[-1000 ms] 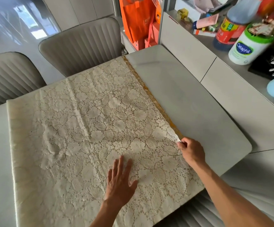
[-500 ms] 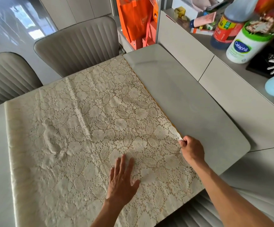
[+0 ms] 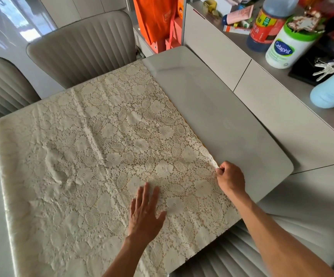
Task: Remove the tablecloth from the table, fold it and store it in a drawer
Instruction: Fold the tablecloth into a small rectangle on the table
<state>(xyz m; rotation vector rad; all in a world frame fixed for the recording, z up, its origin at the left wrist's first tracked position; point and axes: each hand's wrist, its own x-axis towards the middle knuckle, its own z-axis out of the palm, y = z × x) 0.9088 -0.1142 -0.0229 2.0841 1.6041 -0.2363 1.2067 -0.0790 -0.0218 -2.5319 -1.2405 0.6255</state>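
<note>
My right hand is curled into a loose fist, thumb and fingertips pinched together on the right edge of the tablecloth, knuckles up and the forearm running back toward the near right corner. My left hand lies flat on the cloth just to the left of it — palm down, fingers straight, close together and pointing away from me, thumb spread out to the right, gripping nothing.

The tablecloth is cream lace with a flower-and-leaf pattern, lying doubled over and flat on the left and middle part of the table; its near edge hangs slightly past the table's near rim.

The only writing I can read is "Cetaphil" on a blue oval on a white bottle with a green top. It stands on the grey counter at the far right, among a dark bottle with a red and yellow label whose print I cannot make out, a bunch of keys and a pale blue bottle lying on its side.

The table is smooth pale grey with rounded corners — bare on its right part. Two ribbed grey chairs stand at the far side, another sits under the near edge, and an orange bag stands beyond the far corner.
</note>
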